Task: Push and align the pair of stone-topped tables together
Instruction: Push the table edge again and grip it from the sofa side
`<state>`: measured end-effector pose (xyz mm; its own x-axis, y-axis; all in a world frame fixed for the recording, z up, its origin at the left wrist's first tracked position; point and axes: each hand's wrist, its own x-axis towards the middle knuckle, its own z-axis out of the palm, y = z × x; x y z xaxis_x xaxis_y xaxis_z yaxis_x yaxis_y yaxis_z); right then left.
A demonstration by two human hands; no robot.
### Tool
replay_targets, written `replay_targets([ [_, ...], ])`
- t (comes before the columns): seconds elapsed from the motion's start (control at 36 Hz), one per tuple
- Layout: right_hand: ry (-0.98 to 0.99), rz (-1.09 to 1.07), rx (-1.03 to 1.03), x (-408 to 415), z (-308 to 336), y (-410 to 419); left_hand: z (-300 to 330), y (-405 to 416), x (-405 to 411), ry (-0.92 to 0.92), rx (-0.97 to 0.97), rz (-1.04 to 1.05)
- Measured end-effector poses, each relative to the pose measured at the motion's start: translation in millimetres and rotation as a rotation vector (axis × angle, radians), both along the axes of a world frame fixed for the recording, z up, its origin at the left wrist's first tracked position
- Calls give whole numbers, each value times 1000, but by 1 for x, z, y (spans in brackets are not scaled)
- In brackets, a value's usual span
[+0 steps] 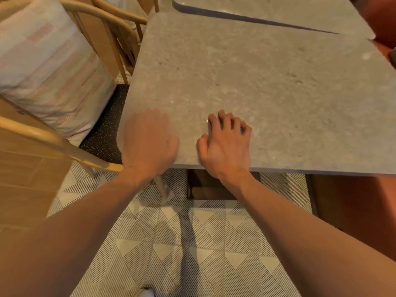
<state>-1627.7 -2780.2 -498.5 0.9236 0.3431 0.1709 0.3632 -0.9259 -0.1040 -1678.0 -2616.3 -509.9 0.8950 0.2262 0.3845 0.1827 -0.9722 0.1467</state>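
Observation:
The near stone-topped table (246,78) fills the middle of the view, grey and speckled. The far stone-topped table (278,9) lies beyond it at the top. A dark wedge-shaped gap separates them, wide at the left and closing to the right, where the corners nearly meet. My left hand (147,140) lies flat on the near table's front left corner, blurred. My right hand (227,142) rests on the front edge beside it, fingers curled with the tips on the stone and the thumb at the rim.
A wooden chair (111,24) with a striped cushion (47,65) stands close against the near table's left side. Another wooden armrest (53,138) crosses below my left hand. Red-orange seating (364,211) is at the right. Patterned floor tiles (182,243) lie under my arms.

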Motion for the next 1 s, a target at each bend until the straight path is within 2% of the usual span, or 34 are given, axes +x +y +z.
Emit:
replay_targets([
  [0.67, -31, -56, -2, 35, -2, 54, -4, 64, 49, -54, 5, -107],
  [1.0, -25, -80, -4, 34, -2, 55, -3, 63, 50, -68, 42, -119],
])
